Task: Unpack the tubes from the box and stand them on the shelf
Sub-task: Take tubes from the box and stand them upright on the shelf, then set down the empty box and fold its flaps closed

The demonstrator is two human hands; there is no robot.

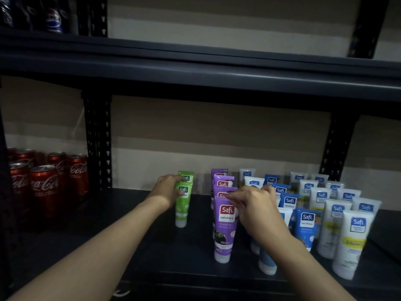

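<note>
On the dark shelf (134, 240) stand rows of Safi tubes, cap down. My left hand (168, 191) grips the front green tube (182, 205), with a second green tube (186, 175) right behind it. My right hand (253, 206) pinches the top edge of the front purple tube (224, 229), which heads a row of several purple tubes (221, 181). To the right stand blue tubes (306, 227) and white tubes (351, 242) in rows. No box is in view.
Red cola cans (45, 185) fill the shelf's left end behind a black upright (97, 144). Another shelf board (195, 68) runs overhead, with dark bottles (54, 18) at its top left. Bare shelf lies between the cans and the green tubes.
</note>
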